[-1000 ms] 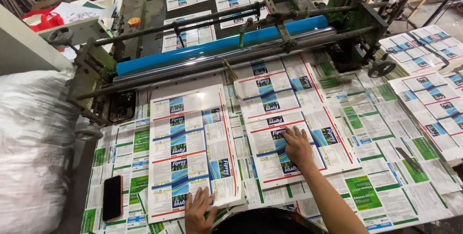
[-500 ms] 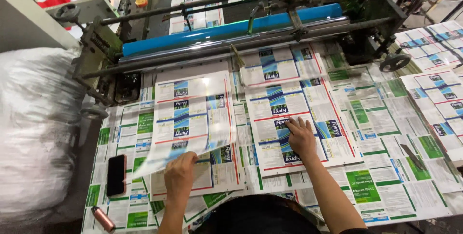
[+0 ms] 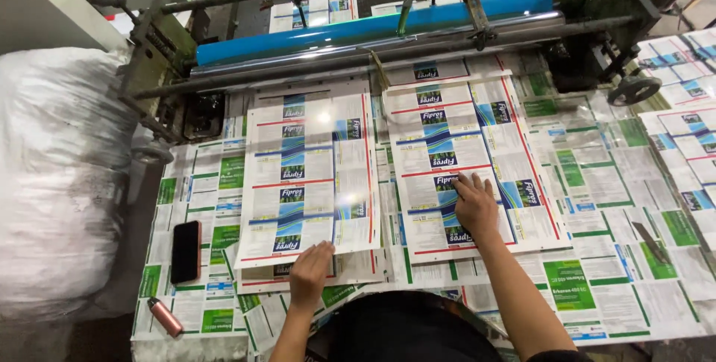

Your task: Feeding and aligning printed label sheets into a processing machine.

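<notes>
Left hand (image 3: 311, 274): fingers extended, tips gripping the near edge of the left printed sheet (image 3: 309, 175), a glossy white sheet with blue, red and green label blocks, lying near-centre on the table below the blue roller (image 3: 373, 28)
Right hand (image 3: 475, 205): open, palm down, fingers spread flat and pressing on the right printed sheet (image 3: 466, 131), just right of the first, closing on nothing
Table (image 3: 597, 287): covered with overlapping green-and-white printed sheets
Black phone (image 3: 186, 251): flat, left of the left sheet
Pink cylindrical object (image 3: 165, 316): near left corner, beside the phone
White sack (image 3: 60, 175): far left, off the table
Machine frame with rollers: far side
</notes>
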